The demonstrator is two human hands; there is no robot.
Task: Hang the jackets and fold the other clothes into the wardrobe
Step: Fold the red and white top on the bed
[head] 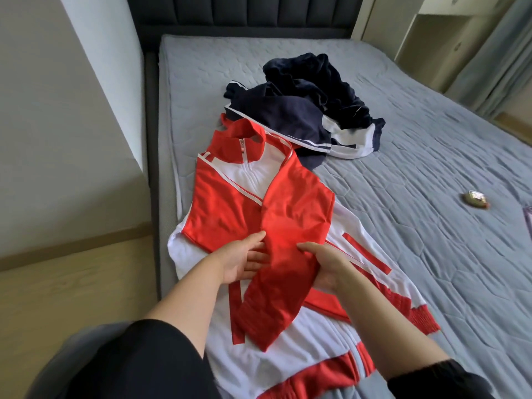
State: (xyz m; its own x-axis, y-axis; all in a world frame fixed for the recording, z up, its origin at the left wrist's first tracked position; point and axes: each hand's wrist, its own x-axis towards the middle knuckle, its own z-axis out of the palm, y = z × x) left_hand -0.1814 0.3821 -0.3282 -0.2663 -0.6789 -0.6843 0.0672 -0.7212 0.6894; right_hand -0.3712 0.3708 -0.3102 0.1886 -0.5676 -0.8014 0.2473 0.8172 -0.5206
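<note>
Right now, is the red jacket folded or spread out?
Mostly spread: the red jacket lies flat on the bed, only one sleeve folded across its front, held between the left hand and right hand.

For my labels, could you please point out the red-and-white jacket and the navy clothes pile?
red-and-white jacket (227, 203): head view, red chest panel.
navy clothes pile (288, 122): head view, smooth front fold.

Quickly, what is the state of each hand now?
Left hand: holding the red sleeve.
Right hand: holding the same sleeve.
</note>
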